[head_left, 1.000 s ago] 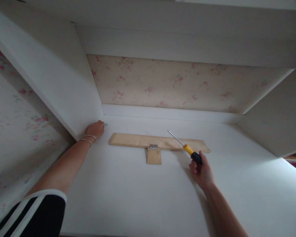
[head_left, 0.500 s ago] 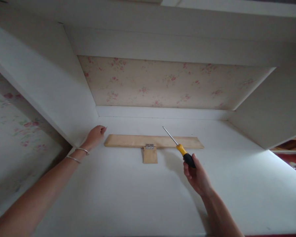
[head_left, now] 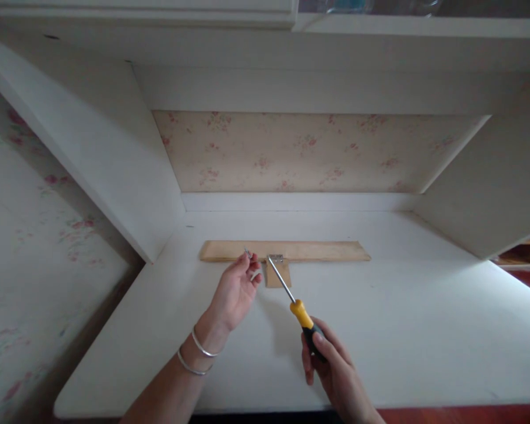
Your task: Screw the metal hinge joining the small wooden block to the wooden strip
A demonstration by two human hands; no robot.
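Note:
My right hand (head_left: 329, 359) is closed round the yellow and black handle of a screwdriver (head_left: 302, 315). Its metal shaft points up and left, with the tip over the left end of a small metal hinge (head_left: 275, 258); I cannot tell whether they touch. The hinge lies across a long wooden strip (head_left: 320, 250) and a short wooden piece (head_left: 278, 275), which together form a T shape. Left of the hinge, my left hand (head_left: 236, 291), with two bangles on its wrist, pinches a small, thin metal screw (head_left: 247, 252) between thumb and fingertips, in front of the strip.
The wood lies on a white desktop (head_left: 401, 330). A small dark sliver (head_left: 189, 226) rests near its back left. White side panels (head_left: 97, 147) and an overhead cabinet (head_left: 291, 47) enclose the space, with floral wallpaper (head_left: 282, 150) behind.
My left hand has come from the back left of the desktop to beside the hinge, pinching the screw. The screwdriver has moved left and down, its tip now at the hinge. The view has shifted.

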